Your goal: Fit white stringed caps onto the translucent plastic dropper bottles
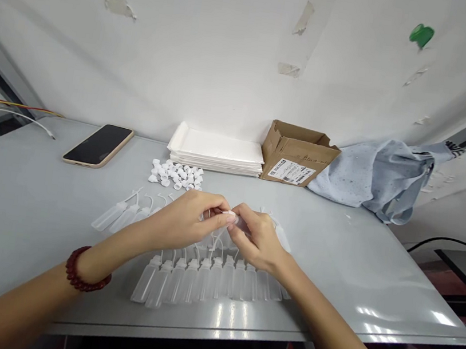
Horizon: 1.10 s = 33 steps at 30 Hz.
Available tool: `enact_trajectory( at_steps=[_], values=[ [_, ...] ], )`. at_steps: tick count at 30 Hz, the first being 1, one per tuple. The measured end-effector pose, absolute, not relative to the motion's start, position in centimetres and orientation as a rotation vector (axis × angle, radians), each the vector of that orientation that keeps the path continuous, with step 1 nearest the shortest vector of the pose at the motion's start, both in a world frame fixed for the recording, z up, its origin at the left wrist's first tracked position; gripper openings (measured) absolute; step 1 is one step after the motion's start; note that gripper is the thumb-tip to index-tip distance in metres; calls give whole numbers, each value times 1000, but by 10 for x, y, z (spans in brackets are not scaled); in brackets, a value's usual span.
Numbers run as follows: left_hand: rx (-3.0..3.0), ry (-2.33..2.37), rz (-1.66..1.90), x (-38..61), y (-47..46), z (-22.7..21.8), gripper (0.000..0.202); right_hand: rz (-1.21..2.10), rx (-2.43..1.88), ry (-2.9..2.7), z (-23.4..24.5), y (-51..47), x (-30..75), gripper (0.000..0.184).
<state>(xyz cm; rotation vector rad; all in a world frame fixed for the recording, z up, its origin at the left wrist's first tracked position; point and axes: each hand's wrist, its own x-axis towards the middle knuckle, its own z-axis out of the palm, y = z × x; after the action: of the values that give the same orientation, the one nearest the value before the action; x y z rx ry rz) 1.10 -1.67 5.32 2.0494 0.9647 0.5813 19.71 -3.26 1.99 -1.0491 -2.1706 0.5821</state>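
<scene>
Lying sideways, held bottle (241,224), white cap (229,213) pointing left

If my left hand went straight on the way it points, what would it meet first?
Likely the translucent plastic bottle held in your right hand, though depth there is unclear.

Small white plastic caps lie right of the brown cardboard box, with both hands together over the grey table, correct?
Wrong side: the head view shows the caps left of the box; left hand and right hand are together over the table.
</scene>
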Motion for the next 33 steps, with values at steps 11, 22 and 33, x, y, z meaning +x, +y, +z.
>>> enact_trajectory(
  at_steps=[11, 22, 33],
  values=[
    [1980, 931, 455, 2, -8, 58, 26, 555, -1031, -2234, 24, -35, 196, 16],
    [1980, 977, 547, 9, -13, 55, 29, 702, -1121, -1991, 20, -33, 193, 33],
    [2671, 694, 805, 7, -15, 44, 20, 1249, -1143, -1782, 27, -32, 191, 42]
  ],
)
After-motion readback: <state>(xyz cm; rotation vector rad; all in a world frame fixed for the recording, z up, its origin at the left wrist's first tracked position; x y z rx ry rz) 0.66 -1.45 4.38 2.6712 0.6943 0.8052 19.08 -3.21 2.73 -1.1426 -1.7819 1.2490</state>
